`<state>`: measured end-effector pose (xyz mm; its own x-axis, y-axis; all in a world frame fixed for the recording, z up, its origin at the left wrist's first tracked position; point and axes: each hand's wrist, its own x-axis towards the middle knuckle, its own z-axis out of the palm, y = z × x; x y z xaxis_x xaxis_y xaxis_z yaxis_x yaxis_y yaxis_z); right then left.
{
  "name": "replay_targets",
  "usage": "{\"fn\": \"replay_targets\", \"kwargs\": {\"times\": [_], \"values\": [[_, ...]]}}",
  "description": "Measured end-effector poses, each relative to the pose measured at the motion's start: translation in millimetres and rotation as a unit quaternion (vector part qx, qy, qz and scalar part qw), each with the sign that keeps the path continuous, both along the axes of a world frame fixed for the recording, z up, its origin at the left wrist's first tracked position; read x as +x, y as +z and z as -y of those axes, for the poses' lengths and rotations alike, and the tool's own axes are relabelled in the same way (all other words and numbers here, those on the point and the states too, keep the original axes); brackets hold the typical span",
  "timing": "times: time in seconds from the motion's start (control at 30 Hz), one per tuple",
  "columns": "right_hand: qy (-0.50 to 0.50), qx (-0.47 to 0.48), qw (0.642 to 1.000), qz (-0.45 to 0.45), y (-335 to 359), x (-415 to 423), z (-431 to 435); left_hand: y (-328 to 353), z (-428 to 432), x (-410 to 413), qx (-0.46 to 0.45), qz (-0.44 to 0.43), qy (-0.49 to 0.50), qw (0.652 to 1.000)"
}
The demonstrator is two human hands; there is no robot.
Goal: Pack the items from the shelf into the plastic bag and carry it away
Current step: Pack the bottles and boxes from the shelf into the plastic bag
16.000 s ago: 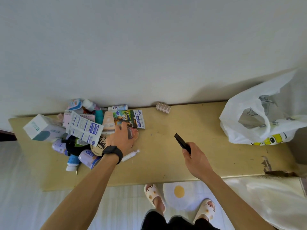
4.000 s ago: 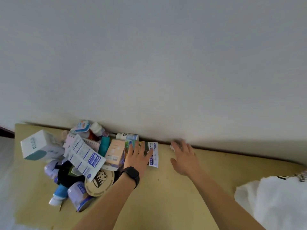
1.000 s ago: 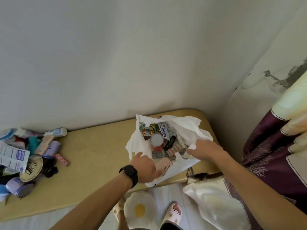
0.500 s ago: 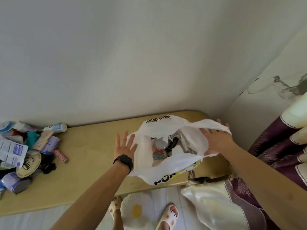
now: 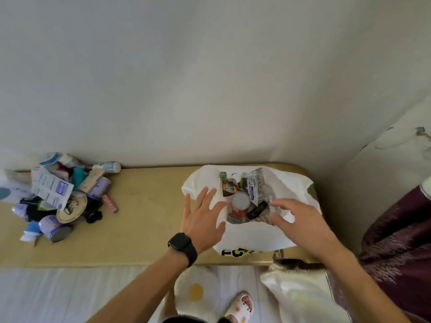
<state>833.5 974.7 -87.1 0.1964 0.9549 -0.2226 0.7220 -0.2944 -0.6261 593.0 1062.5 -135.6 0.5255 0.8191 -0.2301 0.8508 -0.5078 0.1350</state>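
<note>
- My left hand (image 5: 203, 220), a black watch (image 5: 183, 248) on its wrist, was flat with fingers straight and spread over the left edge of the bag (image 5: 256, 234).
- My right hand (image 5: 300, 227) hung over the bag's right side, fingers loosely bent and apart, gripping nothing. It was blurred, so I could not tell whether it touched the plastic.
- The bag sat open-mouthed on the right end of the shelf (image 5: 144, 220), by the wall corner.
- Inside it stood a red can (image 5: 240, 206), with packets (image 5: 254, 190) behind it.
- The pile (image 5: 63, 197) of unpacked items lay at the shelf's left end, well apart from the bag.
</note>
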Motion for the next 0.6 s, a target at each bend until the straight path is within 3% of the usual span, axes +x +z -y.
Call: {"fn": "replay_targets", "kwargs": {"times": [0.17,0.3,0.6], "values": [[0.018,0.048,0.992,-0.118,-10,-78,-7,6,26,-65,-0.038,0.066,0.14,0.987],[0.081,0.055,0.984,-0.15,-18,-150,-20,11,29,-129,-0.033,0.082,0.236,0.968],[0.285,0.0,0.954,-0.098,-36,-297,-82,2,16,-292,-0.08,0.074,0.417,0.902]]}}
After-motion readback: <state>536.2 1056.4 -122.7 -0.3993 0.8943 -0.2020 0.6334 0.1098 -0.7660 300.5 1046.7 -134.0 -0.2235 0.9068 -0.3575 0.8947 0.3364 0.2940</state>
